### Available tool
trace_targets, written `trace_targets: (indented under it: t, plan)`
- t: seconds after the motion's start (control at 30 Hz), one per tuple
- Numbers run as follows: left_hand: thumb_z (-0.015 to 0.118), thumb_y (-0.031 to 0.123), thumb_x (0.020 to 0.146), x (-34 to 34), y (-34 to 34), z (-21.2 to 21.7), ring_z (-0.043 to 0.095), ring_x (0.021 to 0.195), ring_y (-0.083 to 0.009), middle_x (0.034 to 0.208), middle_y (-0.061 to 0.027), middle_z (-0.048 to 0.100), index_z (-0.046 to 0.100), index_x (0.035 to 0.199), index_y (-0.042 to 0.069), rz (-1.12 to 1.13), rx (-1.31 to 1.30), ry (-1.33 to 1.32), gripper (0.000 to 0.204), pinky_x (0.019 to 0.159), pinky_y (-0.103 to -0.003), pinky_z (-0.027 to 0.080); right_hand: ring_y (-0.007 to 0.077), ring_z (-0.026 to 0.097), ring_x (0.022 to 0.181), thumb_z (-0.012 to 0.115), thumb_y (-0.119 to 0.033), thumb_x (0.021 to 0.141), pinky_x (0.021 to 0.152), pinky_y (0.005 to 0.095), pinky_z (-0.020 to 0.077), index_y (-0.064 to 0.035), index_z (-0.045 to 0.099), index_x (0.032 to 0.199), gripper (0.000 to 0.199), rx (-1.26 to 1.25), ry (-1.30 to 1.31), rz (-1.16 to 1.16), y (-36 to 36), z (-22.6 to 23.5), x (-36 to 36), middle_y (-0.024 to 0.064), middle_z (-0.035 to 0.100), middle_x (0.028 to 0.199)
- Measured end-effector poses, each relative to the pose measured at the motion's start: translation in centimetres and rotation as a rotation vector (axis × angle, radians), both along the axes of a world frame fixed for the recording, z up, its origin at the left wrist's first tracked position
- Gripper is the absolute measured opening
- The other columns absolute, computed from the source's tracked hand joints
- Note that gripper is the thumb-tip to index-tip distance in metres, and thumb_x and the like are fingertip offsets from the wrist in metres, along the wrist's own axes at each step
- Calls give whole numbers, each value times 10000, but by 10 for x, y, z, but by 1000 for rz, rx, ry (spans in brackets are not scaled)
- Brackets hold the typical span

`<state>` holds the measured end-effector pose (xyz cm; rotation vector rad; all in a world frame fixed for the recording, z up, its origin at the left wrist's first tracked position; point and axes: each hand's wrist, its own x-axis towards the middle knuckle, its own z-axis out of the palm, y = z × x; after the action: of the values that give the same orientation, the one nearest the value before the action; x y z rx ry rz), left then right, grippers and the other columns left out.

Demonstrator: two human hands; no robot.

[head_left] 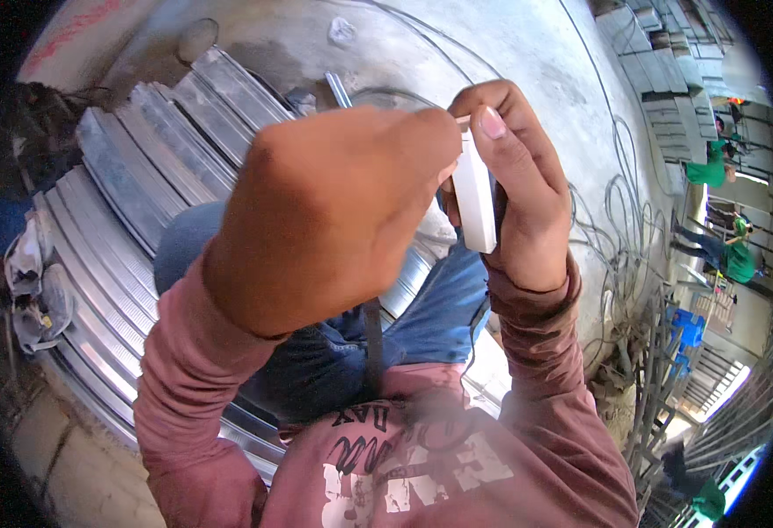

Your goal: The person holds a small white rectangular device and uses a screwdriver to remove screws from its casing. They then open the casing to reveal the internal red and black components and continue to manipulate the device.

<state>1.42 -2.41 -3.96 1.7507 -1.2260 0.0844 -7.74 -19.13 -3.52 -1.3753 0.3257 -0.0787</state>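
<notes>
Up close in front of my chest, both hands meet at a slim white rectangular case (474,198), seen edge-on and tilted; its exact kind is hidden. My right hand (523,185) wraps round it from the right, the thumb pressed near its upper end. From the left, my left hand (342,202) is closed, its knuckles toward me and its fingertips against the case's left side. Whether something small sits between those fingertips cannot be seen. A thin dark cord (469,365) runs down over my lap below the hands.
Long ribbed metal channels (96,251) lie stacked under and left of my legs. Cables (624,202) coil on the concrete floor (545,53) to the right. Dirty white shoes or bags (41,295) lie at far left. People in green (736,255) stand at far right near metal racks.
</notes>
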Motion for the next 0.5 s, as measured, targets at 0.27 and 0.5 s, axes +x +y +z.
trace_targets:
  t: [0.27,0.5]
  plan:
    - [600,108,762,-19,-12,-13,606,685,-297,741,-114,556,562,852,14,163,-23,-168,136,613,-410,490,72,397,760,451,-135,997,685,231,366,-67,487,929,103,-65,-114,-228,24,-7,5,-17,430,831]
    - [612,111,745,-29,-3,3,612,743,-276,799,-112,595,589,972,-37,239,-65,-264,272,664,-390,501,60,365,719,411,-166,1034,634,223,331,-86,483,920,156,-154,-187,-180,40,20,10,-26,379,799]
